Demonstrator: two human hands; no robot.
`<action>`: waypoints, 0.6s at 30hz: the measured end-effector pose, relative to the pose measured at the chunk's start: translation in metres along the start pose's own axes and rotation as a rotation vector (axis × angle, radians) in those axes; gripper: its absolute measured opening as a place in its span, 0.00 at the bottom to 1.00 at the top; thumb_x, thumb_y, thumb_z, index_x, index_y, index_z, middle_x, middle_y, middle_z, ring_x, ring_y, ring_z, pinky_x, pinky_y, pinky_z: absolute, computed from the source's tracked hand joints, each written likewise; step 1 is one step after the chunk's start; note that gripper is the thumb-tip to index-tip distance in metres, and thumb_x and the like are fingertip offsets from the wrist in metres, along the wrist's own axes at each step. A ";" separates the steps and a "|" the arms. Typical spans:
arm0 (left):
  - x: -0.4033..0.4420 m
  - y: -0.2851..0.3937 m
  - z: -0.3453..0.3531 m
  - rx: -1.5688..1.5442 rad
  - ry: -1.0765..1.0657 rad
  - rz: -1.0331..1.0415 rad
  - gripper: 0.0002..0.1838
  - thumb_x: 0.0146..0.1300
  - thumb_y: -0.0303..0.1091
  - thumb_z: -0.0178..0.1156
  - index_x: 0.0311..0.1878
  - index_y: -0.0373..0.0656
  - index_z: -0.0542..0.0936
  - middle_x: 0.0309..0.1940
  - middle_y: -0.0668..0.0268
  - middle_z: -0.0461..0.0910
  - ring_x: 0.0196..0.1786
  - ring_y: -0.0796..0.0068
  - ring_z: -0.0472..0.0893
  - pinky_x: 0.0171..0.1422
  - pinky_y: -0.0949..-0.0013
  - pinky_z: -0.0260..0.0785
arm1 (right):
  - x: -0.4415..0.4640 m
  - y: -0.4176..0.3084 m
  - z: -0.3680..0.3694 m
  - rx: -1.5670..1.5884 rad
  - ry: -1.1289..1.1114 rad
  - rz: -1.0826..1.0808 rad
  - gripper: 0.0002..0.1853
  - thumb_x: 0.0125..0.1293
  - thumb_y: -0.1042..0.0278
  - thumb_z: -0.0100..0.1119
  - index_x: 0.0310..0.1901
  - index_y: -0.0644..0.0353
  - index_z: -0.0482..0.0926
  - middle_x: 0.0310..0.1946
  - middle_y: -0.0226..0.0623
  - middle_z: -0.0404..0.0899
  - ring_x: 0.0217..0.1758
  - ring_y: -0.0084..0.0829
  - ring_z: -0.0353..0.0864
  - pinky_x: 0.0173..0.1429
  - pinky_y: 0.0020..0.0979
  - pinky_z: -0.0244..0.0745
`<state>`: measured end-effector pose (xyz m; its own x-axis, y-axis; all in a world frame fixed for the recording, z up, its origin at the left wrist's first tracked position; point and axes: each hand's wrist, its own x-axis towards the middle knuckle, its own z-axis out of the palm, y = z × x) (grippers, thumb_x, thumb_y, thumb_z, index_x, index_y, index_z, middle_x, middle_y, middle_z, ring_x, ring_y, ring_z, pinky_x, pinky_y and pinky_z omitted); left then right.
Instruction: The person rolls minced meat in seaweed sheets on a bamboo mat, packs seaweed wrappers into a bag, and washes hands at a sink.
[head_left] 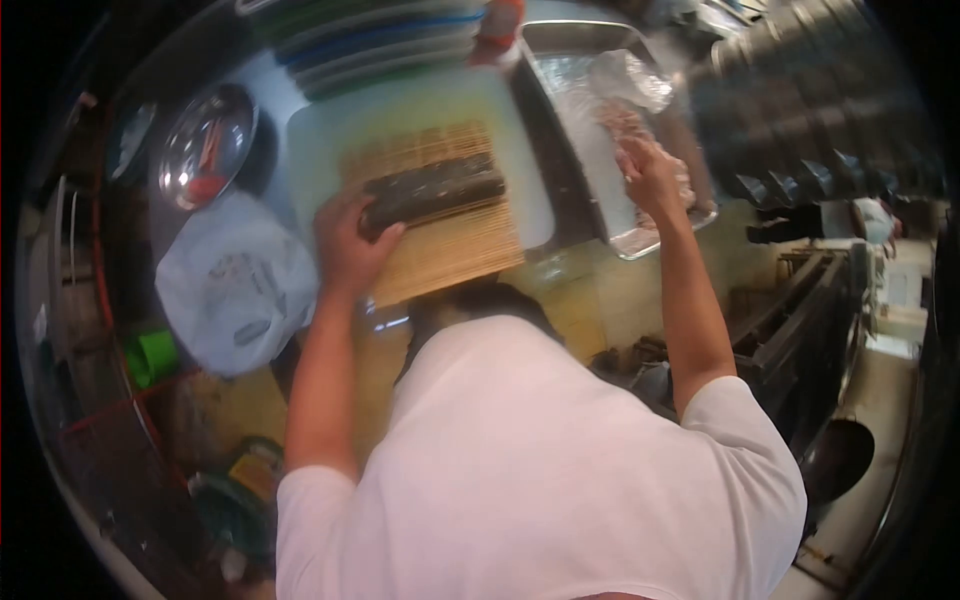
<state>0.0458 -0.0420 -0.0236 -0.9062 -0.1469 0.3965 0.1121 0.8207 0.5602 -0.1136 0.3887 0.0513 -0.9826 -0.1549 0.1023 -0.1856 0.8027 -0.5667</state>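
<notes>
Head view: nearest is the person's white short-sleeved shirt (580, 450), both forearms stretched forward from it. Just beyond, a tan slatted bamboo mat (450, 255) reaches past the near edge of a pale, rounded-corner cutting board (525, 205), toward the shirt. On the mat, around its middle, lies a dark, roughly cylindrical roll (440, 188), its right end near the mat's right edge. The left hand (350, 245) covers the roll's left end, thumb apart from the fingers along the near side; whether they clamp on it, I cannot tell. Left of this hand, a translucent whitish plastic bag (235, 290) sits close by, leaving little room there. To the right, a bare strip of board and then a dark strip of surface (562, 170) separate the mat from a long, shallow silver metal tray (580, 125). Inside the tray the right hand (655, 180) touches pale pink shredded food (622, 118), its fingers bent downward; blur hides whether they are together. The food lies along the right side, leaving bare metal on the left. Beyond it rests a crumpled clear plastic bag (630, 78). Left of the board stands a round shiny metal bowl (225, 125). Far right, another person (850, 220) stands.
</notes>
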 end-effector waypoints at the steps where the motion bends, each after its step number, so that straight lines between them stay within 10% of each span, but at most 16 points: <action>1: 0.002 -0.002 0.001 -0.026 -0.026 0.004 0.29 0.47 0.43 0.78 0.51 0.41 0.82 0.51 0.56 0.80 0.57 0.51 0.76 0.65 0.53 0.66 | -0.004 -0.027 0.017 -0.032 0.045 -0.202 0.13 0.69 0.69 0.65 0.53 0.61 0.83 0.47 0.50 0.86 0.52 0.48 0.86 0.55 0.39 0.79; 3: 0.001 0.004 -0.007 -0.029 -0.034 -0.002 0.31 0.48 0.43 0.78 0.54 0.40 0.81 0.53 0.54 0.80 0.58 0.50 0.76 0.68 0.52 0.65 | -0.026 -0.079 0.059 0.244 -0.121 -0.368 0.19 0.69 0.67 0.65 0.61 0.59 0.79 0.57 0.51 0.81 0.63 0.48 0.81 0.63 0.39 0.76; 6: -0.001 0.022 -0.016 -0.167 -0.075 -0.101 0.37 0.52 0.41 0.75 0.65 0.38 0.76 0.62 0.50 0.76 0.66 0.46 0.73 0.75 0.49 0.59 | -0.065 -0.132 0.100 -0.038 -0.348 -0.529 0.40 0.69 0.59 0.64 0.79 0.54 0.57 0.81 0.48 0.52 0.84 0.55 0.46 0.83 0.58 0.42; 18: 0.015 0.054 0.013 0.257 -0.369 0.028 0.41 0.57 0.31 0.57 0.75 0.29 0.61 0.75 0.42 0.62 0.80 0.45 0.57 0.85 0.41 0.38 | -0.051 -0.138 0.159 -0.280 -0.304 -0.501 0.44 0.71 0.45 0.56 0.77 0.69 0.54 0.80 0.53 0.53 0.85 0.52 0.47 0.82 0.63 0.37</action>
<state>0.0327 0.0073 0.0036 -0.9943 0.0457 0.0967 0.0758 0.9390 0.3354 -0.0368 0.1940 -0.0055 -0.7387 -0.6729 0.0397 -0.6560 0.7041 -0.2718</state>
